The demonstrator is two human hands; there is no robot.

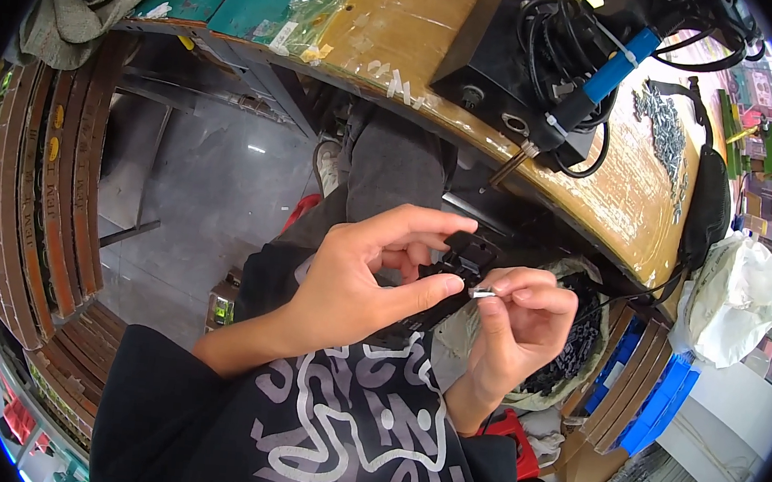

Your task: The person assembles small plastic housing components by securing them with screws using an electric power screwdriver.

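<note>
Head camera view, looking down at a seated person's lap and two bare hands held close together in the middle of the picture. The left hand has its thumb and bent fingers closed around a small black plastic part, with the forefinger stretched out straight above it. The right hand pinches a tiny silver metal piece between thumb and forefinger, the other fingers curled in; the metal piece sits right against the lower edge of the black part and touches the left fingertip. Both hands hover above the person's knees, in front of a dark top with pale printed shapes. Just beyond the hands curves a worn yellow-brown counter. On it rests a black box with coiled black cable, and a blue-handled soldering iron lies across the box, its tip hanging past the counter edge. Farther right on the counter lies a heap of small silver screws. Under the right hand, an open bag of small black parts sits below the counter.
</note>
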